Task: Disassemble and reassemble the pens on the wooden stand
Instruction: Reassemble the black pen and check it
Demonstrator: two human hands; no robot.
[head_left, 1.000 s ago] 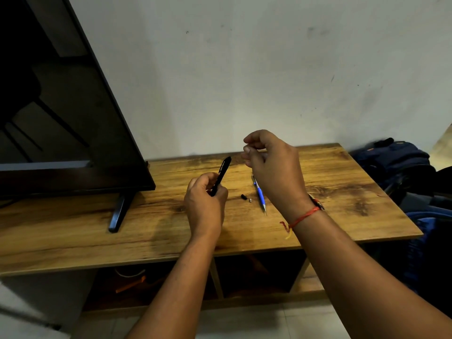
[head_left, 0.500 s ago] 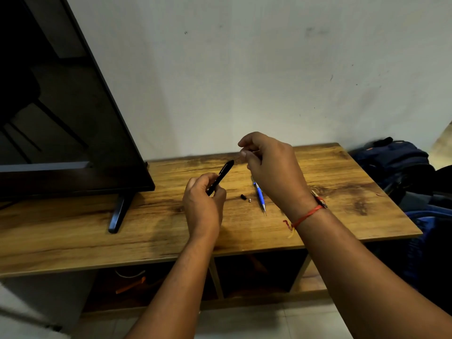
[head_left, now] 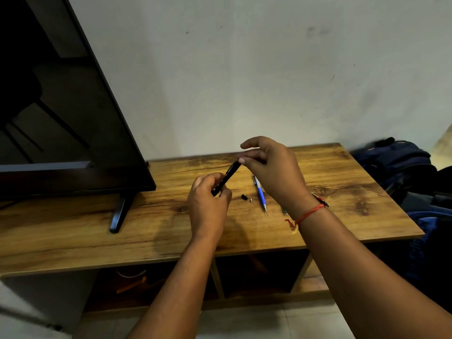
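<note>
- Two grips busy: my left grip (head_left: 208, 201) clasps the black pen (head_left: 228, 174), my right grip (head_left: 274, 172) pinches its top end.
- I'd hold it steady and twist gently.

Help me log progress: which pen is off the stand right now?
The black pen: the left hand grips it, tilted, with the right hand at its top. The blue pen lies on the wooden stand.

You find nothing to read here: no lettering, brand, number or sign can be made out on the black pen (head_left: 226, 178), the blue pen (head_left: 259, 192), the television (head_left: 61, 106) or the desk (head_left: 342, 192).
</note>
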